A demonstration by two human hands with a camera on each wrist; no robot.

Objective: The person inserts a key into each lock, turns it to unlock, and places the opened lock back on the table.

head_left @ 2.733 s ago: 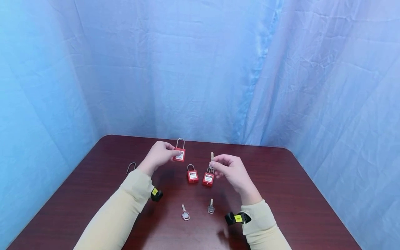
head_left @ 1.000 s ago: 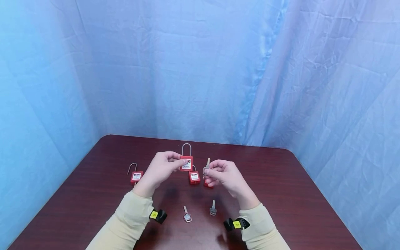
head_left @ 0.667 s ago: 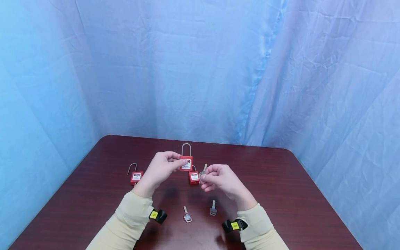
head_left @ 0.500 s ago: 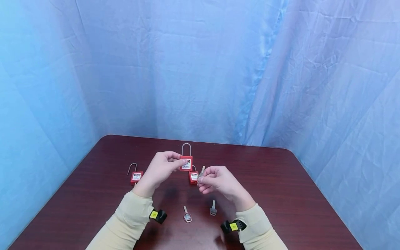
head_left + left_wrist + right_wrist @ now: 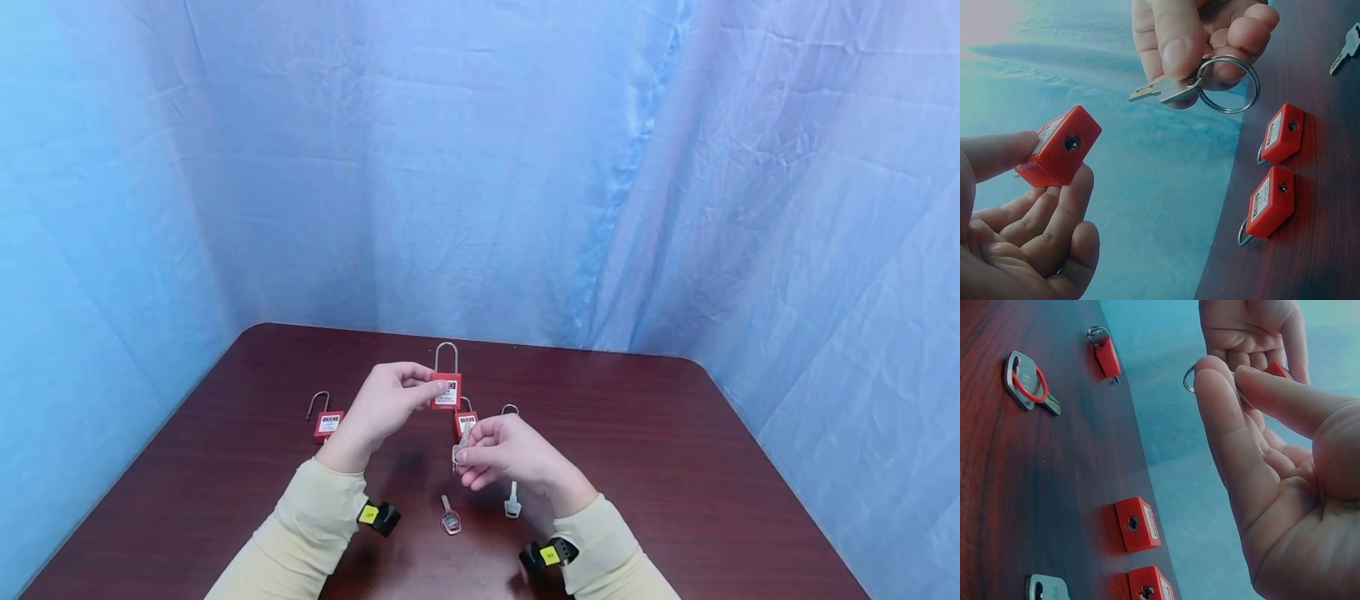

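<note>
Left hand (image 5: 386, 404) pinches padlock (image 5: 447, 391) by body, raised above worktop (image 5: 675, 467), keyhole face turned toward right hand, shackle up. Right hand (image 5: 506, 454) pinches key (image 5: 1159, 90) by bow, ring (image 5: 1229, 84) hanging from it, blade aimed toward padlock but apart from it, at its 5 o'clock.

Step judged: presenting key to keyhole; not yet entered.

Next move calls for: blade lined up with slot, straight push, lock body held steady.

Two loose keys, three other padlocks on worktop.
</note>
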